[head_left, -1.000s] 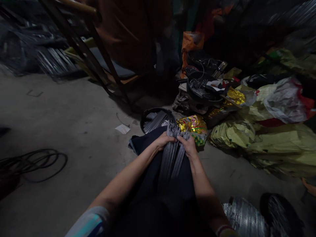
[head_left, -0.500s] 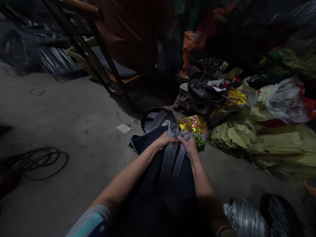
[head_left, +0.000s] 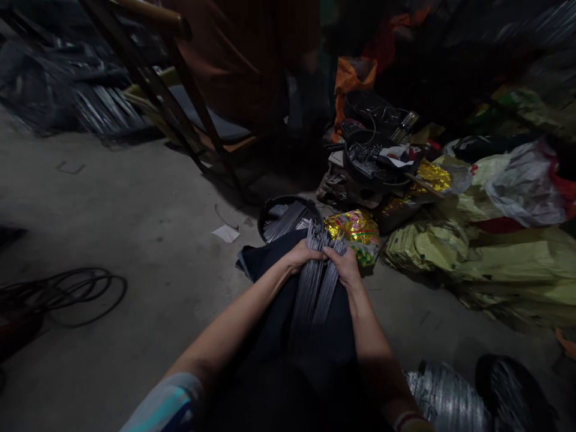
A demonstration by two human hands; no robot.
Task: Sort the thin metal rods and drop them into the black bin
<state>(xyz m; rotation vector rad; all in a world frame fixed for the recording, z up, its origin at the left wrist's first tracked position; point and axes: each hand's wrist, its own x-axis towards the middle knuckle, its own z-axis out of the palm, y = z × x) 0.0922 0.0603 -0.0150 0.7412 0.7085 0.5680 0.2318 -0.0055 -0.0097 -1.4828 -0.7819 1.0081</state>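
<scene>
Two bundles of thin grey metal rods lie over the dark cloth [head_left: 274, 258] on my lap. My left hand [head_left: 300, 255] is closed around the left bundle of rods [head_left: 307, 294], near its far end. Around the narrower right bundle of rods [head_left: 327, 294] my right hand [head_left: 346, 265] is closed. Both thumbs point inward and almost meet between the bundles. The near ends of the rods fade into shadow. Just beyond my hands stands a round black basin [head_left: 261, 223] with more grey rods [head_left: 288, 221] in it.
A gold packet [head_left: 353, 225] lies right of the basin. Behind it, a black pan [head_left: 360, 177] holds small metal pieces. Yellowish sacks [head_left: 495, 258] fill the right. A person sits on a chair [head_left: 202, 114] ahead. A coiled black cable [head_left: 90, 294] lies left; wrapped metal bundles [head_left: 445, 396] sit lower right.
Hardly anything differs. The view has shifted very slightly, and both hands keep the same hold on the rod bundles.
</scene>
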